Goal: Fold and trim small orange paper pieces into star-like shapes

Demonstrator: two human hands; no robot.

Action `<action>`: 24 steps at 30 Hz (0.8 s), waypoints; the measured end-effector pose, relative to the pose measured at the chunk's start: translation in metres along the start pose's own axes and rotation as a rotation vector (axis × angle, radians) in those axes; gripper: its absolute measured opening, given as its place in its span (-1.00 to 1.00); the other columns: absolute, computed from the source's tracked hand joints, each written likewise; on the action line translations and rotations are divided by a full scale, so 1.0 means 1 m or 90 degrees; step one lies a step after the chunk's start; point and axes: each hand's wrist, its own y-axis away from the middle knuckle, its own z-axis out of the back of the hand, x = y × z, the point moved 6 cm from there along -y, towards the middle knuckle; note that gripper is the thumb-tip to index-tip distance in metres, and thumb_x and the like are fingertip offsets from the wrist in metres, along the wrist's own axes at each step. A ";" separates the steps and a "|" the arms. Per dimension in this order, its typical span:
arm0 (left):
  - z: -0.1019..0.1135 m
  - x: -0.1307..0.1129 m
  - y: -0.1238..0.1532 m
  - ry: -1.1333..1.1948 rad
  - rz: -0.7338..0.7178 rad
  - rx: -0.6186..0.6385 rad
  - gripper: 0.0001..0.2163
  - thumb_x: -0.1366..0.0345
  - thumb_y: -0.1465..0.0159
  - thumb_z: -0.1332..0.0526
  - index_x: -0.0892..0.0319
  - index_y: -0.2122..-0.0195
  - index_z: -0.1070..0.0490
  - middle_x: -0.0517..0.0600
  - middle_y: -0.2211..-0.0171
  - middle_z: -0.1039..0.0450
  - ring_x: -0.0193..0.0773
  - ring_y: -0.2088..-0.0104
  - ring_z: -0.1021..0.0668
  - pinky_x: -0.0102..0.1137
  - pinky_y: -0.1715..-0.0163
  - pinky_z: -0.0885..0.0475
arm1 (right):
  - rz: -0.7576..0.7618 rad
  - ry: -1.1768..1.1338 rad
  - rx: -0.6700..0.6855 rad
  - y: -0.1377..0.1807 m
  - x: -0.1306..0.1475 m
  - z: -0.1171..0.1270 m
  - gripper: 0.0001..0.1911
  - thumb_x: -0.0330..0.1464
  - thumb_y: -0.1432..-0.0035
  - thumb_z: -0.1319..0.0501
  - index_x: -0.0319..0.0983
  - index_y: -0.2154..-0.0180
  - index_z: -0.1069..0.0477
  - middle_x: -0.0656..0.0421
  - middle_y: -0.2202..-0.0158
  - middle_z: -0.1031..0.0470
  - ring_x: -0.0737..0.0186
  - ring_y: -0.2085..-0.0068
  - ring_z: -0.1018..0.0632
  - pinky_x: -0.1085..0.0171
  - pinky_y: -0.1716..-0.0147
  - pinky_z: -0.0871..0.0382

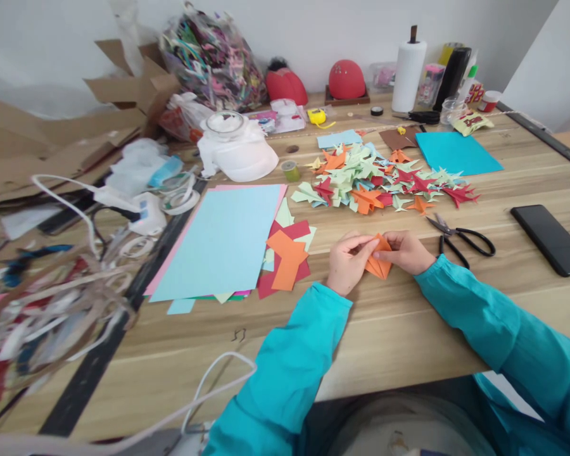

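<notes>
My left hand [346, 261] and my right hand [407, 252] meet over a folded orange paper piece [378, 262] on the wooden table [389, 323]. Both hands pinch it, fingers closed on its edges. Both arms wear teal sleeves. Just beyond the hands lies a heap of folded paper shapes [384, 180] in orange, red and pale green. Black-handled scissors [460, 235] lie right of my right hand. Small squares of orange and red paper [287, 259] lie left of my left hand.
A stack of large light blue and pink sheets [223, 240] lies at left. A black phone [551, 239] rests at right, a blue sheet [458, 153] behind. A paper towel roll [408, 73], bottles, red objects, a white cap [240, 155], cardboard and cables crowd the back and left.
</notes>
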 end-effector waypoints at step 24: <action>0.006 0.007 0.002 0.065 0.144 -0.073 -0.78 0.18 -0.06 -0.26 0.22 0.36 -0.53 -0.02 0.51 -0.46 -0.42 0.55 -0.41 -0.46 0.50 -0.35 | 0.016 0.098 0.010 0.002 0.004 -0.006 -0.73 -0.23 0.14 -0.30 -0.30 0.51 -0.33 0.28 0.59 -0.29 0.41 0.55 -0.29 0.36 0.54 -0.19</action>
